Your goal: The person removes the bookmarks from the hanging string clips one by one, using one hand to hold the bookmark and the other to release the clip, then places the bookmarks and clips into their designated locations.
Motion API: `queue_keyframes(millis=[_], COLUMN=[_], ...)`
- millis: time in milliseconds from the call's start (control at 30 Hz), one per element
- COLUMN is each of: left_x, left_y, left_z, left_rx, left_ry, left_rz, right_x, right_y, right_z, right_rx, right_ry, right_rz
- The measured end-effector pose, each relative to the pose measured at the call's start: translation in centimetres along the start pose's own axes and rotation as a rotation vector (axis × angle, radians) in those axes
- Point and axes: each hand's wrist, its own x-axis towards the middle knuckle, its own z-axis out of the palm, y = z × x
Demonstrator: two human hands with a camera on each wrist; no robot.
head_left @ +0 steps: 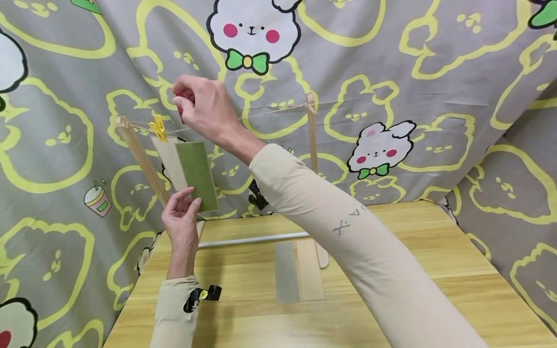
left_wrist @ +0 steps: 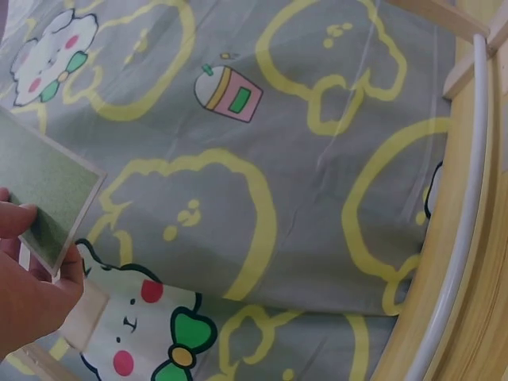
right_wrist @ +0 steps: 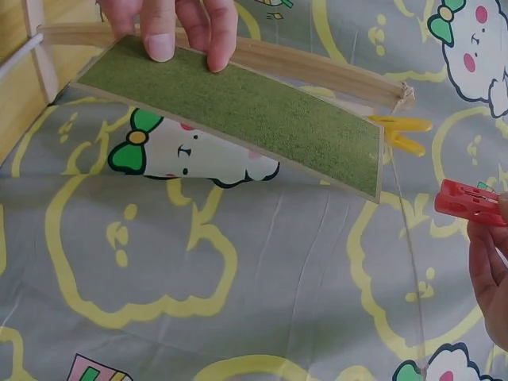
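My left hand [head_left: 180,212] pinches the lower part of a green rectangular card [head_left: 197,176], held upright just below a thin string [head_left: 274,111]. Above the string, my right hand [head_left: 206,104] pinches a red clothespin [right_wrist: 468,202], apart from the card. A yellow clothespin [head_left: 158,128] clips a pale card [head_left: 169,162] to the string's left part, next to the green card. In the left wrist view only a corner of the green card [left_wrist: 51,186] shows, between thumb and fingers.
Two wooden posts, left [head_left: 141,157] and right [head_left: 312,130], carry the string. A white rod [head_left: 252,239] runs low between them. On the wooden table [head_left: 243,280] lie a grey strip [head_left: 287,273] and a light wood-coloured strip [head_left: 310,270]. Patterned cloth [head_left: 435,96] hangs behind.
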Motion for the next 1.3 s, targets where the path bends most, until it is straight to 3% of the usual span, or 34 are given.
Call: queue_keyframes(millis=[200,567,767,933,1300], left_x=[-0.2,-0.8,-1.4,-2.0,-2.7], left_y=[-0.1,-0.1,-0.1,-0.2,-0.1], left_z=[-0.1,0.0,-0.1,-0.1,-0.1], left_rx=[0.024,-0.027,0.035,0.038,0.010], left_ry=[0.005,0.010,0.007,0.009,-0.011], left_rz=[-0.014,-0.028,-0.039,-0.036,-0.046], right_x=[-0.6,-2.6,-3.9,-5.0,-7.2], right_y=[0.6,2.1,2.2,2.5,3.2], right_z=[-0.1,-0.1,-0.3,-0.4,-0.9], right_rx=[0.007,0.082,0.141,0.116,0.179], right_ry=[-0.003,0.060,0.054,0.025,0.071], right_rz=[-0.007,-0.012,-0.010,-0.035,-0.076])
